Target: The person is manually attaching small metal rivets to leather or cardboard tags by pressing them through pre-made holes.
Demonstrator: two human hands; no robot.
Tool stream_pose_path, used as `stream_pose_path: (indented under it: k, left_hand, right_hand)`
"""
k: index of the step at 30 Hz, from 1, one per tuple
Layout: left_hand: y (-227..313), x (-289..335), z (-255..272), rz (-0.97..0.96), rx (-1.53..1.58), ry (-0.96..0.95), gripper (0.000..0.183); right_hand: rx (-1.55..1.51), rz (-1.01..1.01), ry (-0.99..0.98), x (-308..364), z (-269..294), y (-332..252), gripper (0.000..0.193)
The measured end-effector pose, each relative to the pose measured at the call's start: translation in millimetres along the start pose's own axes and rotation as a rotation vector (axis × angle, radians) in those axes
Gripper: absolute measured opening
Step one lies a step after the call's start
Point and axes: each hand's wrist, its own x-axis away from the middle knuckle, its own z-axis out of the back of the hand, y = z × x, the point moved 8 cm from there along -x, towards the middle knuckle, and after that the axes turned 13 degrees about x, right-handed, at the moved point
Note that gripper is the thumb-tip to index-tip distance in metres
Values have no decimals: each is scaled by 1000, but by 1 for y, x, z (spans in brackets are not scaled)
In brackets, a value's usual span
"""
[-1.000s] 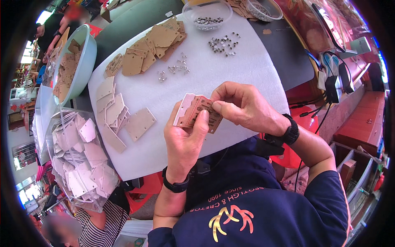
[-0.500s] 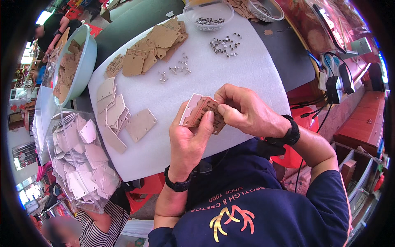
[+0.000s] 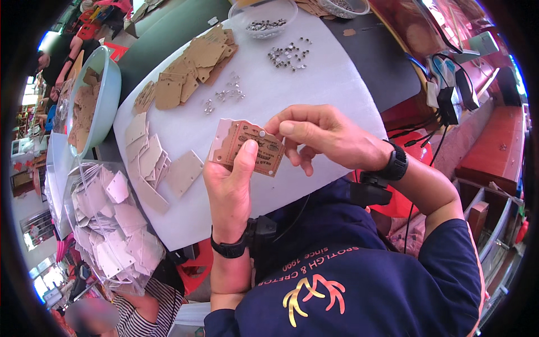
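Note:
My left hand point(image 3: 230, 188) grips a brown printed card point(image 3: 258, 151) laid over a pale card point(image 3: 220, 136) with a wavy edge, thumb across the front. Small silver studs show at two right-hand corners of the brown card. Beside its upper right corner is my right hand point(image 3: 325, 135), fingers apart, with the index fingertip at the card's edge. I see nothing held in that hand. Loose metal rivets point(image 3: 227, 92) lie on the white foam sheet point(image 3: 247, 84), and small round caps point(image 3: 289, 57) are scattered farther back.
Brown cards point(image 3: 196, 62) are piled on the foam sheet, with pale cards point(image 3: 149, 157) at its left. A clear bag of pale cards point(image 3: 118, 224) and a light blue tub point(image 3: 112, 95) stand to the left. At the back is a clear bowl point(image 3: 264, 19) of metal caps.
The held cards have shifted left and turned, so more of the brown card's printed face shows. My right hand's fingers have spread away from the card's front.

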Motion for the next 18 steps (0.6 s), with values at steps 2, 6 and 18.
stream_pose_path:
  k: [2,6,18]
  left_hand:
    - [2,0,2,12,21,11,25]
    - [4,0,3,-39,45,36,23]
    - [5,5,5,-93,70,39,26]
  right_hand:
    - [-39,-18,52,4,2,0,37]
    - [77,-72,-18,9,-2,8,39]
    - [-35,-86,20,7,-15,16,33]
